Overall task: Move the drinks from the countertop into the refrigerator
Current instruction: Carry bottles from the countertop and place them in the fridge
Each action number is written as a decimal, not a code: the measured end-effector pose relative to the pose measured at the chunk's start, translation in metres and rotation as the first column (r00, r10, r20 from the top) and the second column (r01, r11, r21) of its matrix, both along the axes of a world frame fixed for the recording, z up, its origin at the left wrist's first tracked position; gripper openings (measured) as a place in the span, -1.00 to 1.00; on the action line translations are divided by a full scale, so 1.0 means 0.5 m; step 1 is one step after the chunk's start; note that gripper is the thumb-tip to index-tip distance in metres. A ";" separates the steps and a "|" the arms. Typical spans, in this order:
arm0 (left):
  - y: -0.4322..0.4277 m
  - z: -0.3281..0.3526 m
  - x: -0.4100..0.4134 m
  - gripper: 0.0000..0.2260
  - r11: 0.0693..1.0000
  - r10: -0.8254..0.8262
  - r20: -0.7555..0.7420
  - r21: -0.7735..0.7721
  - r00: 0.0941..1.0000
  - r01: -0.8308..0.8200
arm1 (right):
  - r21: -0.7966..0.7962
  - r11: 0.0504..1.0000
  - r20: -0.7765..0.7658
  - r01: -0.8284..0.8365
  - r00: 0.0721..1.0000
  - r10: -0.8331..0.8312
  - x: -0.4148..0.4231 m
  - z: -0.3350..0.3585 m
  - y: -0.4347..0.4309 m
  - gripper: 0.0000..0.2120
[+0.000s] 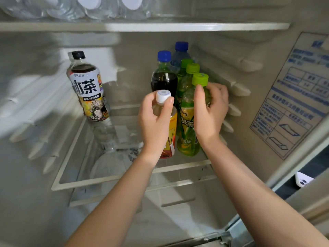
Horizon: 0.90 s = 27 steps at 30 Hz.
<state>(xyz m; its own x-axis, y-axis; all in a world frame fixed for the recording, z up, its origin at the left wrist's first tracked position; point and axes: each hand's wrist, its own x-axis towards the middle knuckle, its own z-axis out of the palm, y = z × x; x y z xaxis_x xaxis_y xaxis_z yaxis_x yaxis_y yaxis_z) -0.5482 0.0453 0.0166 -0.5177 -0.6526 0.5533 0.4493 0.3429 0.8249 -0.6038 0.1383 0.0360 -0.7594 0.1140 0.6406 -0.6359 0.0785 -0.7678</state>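
Lime cap [200, 79] on green tea bottle [187, 125], white cap [162, 96] on yellow-red bottle [171, 132], blue cap [164, 55] on dark cola bottle [164, 81]

The refrigerator [213, 43] filled the view, its pale inner walls dimly and evenly lit. Moulded shelf rails [238, 90] ribbed both side walls. A white-framed glass shelf [106, 180] crossed the middle, and an upper shelf [160, 26] ran above it. A blue-printed sticker [293, 97] covered the right wall.
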 end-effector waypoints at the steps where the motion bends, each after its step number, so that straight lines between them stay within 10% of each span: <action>1: -0.001 0.001 0.000 -0.78 1.000 -0.010 0.000 0.002 1.000 0.010 | 0.014 1.000 0.013 -0.012 1.000 0.011 0.003 0.000 0.002 -0.60; 9: -0.012 -0.005 0.022 -0.63 0.997 -0.065 0.054 -0.036 0.996 0.067 | 0.116 0.993 0.203 -0.032 0.979 0.008 0.066 -0.027 0.038 -0.38; 18: 0.039 -0.093 0.158 -0.64 0.929 -0.098 -0.195 -0.369 0.976 0.020 | 0.136 0.988 0.229 0.075 0.968 -0.105 0.237 -0.096 0.160 -0.74; 23: 0.159 -0.222 0.264 -0.75 0.905 -0.257 0.036 -0.341 0.966 0.254 | 0.209 0.963 0.355 0.169 0.905 -0.236 0.406 -0.225 0.257 -0.79; 27: 0.246 -0.350 0.343 -0.78 0.786 -0.495 0.279 -0.260 0.823 0.561 | 0.396 0.904 0.625 0.160 0.675 -0.394 0.588 -0.385 0.358 -0.85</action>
